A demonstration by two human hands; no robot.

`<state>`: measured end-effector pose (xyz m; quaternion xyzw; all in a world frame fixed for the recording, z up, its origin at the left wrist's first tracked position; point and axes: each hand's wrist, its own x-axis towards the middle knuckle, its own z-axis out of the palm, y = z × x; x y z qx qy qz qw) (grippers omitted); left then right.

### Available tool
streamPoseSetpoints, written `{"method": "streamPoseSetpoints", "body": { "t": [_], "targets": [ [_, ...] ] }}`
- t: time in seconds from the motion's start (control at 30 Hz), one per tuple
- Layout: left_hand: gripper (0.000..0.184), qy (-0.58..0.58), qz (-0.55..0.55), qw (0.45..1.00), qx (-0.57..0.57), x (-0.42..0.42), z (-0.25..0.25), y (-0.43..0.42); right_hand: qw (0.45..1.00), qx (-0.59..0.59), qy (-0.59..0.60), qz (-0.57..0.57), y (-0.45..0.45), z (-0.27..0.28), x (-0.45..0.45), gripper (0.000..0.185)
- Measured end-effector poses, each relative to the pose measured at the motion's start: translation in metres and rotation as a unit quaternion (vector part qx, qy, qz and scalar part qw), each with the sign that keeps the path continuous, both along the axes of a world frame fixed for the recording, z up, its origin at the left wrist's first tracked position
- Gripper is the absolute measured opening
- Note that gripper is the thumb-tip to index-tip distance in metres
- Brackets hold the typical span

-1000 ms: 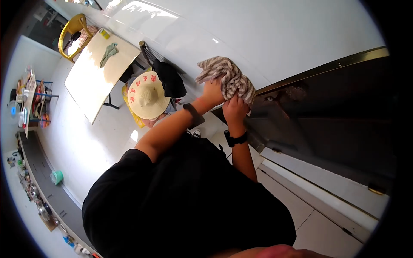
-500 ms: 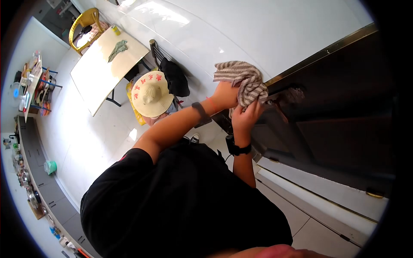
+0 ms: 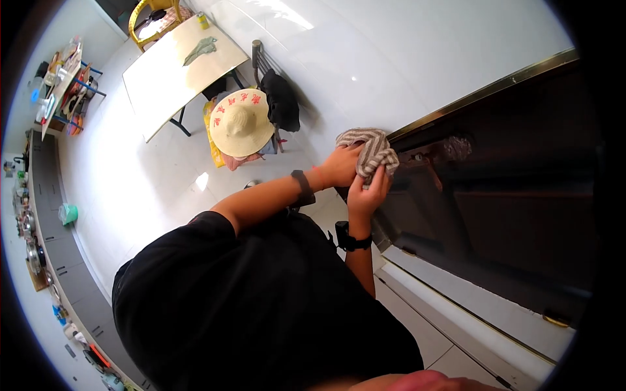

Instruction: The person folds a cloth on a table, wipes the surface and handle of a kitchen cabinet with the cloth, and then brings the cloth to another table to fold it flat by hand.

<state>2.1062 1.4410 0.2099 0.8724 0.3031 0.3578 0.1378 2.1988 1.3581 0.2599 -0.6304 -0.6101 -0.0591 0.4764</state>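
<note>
A brown-and-cream striped cloth (image 3: 373,151) is bunched up beside the upper corner of a dark door (image 3: 508,189) with a metal edge strip. My left hand (image 3: 342,167) grips the cloth from its left side, with some fingers hidden in the folds. Below it, my right hand (image 3: 368,198) pinches the lower part of the same cloth. Both wrists wear dark bands. The door handle (image 3: 427,159) is just to the right of the cloth.
A straw hat (image 3: 241,122) rests on things piled on a chair with a black item (image 3: 280,101) hung on it. Beyond stand a table (image 3: 163,75) and a yellow chair (image 3: 134,26). A green bin (image 3: 68,214) is by the grey cabinets (image 3: 65,254).
Both hands and the cloth have moved down in the view, and the cloth is now bunched smaller. The room has shifted in the view as the camera turned.
</note>
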Motion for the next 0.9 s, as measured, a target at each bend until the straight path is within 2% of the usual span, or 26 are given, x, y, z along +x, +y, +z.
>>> {"method": "streamPoseSetpoints", "body": {
  "t": [0.07, 0.2, 0.27, 0.33, 0.47, 0.5, 0.53, 0.57, 0.63, 0.67, 0.73, 0.83, 0.9],
  "targets": [
    [0.062, -0.032, -0.019, 0.997, -0.071, -0.017, 0.026, -0.016, 0.999, 0.034, -0.031, -0.015, -0.009, 0.004, 0.006, 0.045],
    [0.066, -0.097, 0.062, 0.992, -0.050, -0.051, 0.059, -0.040, 0.998, 0.032, -0.023, -0.040, -0.027, 0.012, 0.005, 0.035],
    [0.065, -0.101, 0.103, 0.989, -0.041, -0.077, 0.074, -0.053, 0.998, -0.021, 0.056, -0.024, -0.034, 0.010, -0.006, 0.028],
    [0.062, -0.093, 0.136, 0.985, -0.055, -0.108, 0.086, -0.070, 0.992, -0.063, 0.109, 0.011, -0.040, 0.007, -0.024, 0.023],
    [0.060, -0.103, 0.241, 0.962, 0.071, -0.180, 0.096, -0.105, 0.978, -0.100, 0.141, 0.116, -0.054, 0.009, -0.079, 0.019],
    [0.063, -0.108, 0.268, 0.955, 0.060, -0.199, 0.094, -0.117, 0.971, -0.124, 0.153, 0.138, -0.061, 0.014, -0.098, 0.019],
    [0.064, -0.115, 0.299, 0.946, 0.057, -0.220, 0.093, -0.129, 0.962, -0.148, 0.166, 0.162, -0.067, 0.018, -0.118, 0.018],
    [0.066, -0.122, 0.331, 0.934, 0.053, -0.243, 0.093, -0.143, 0.962, -0.123, 0.140, 0.201, -0.072, 0.020, -0.138, 0.016],
    [0.070, -0.131, 0.399, 0.906, 0.050, -0.289, 0.087, -0.178, 0.946, -0.172, 0.130, 0.242, -0.084, 0.029, -0.174, 0.014],
    [0.066, -0.113, 0.452, 0.880, 0.094, -0.314, 0.087, -0.196, 0.936, -0.197, 0.124, 0.264, -0.089, 0.034, -0.191, 0.013],
    [0.067, -0.153, 0.493, 0.854, 0.065, -0.363, 0.073, -0.239, 0.932, -0.129, 0.100, 0.324, -0.091, 0.035, -0.227, 0.010],
    [0.070, -0.075, 0.595, 0.792, 0.113, -0.419, 0.079, -0.314, 0.893, -0.108, 0.062, 0.432, -0.102, 0.043, -0.279, 0.010],
    [0.065, -0.036, 0.662, 0.744, 0.087, -0.444, 0.083, -0.360, 0.872, -0.092, 0.061, 0.477, -0.114, 0.049, -0.319, 0.009]
  ]
}}
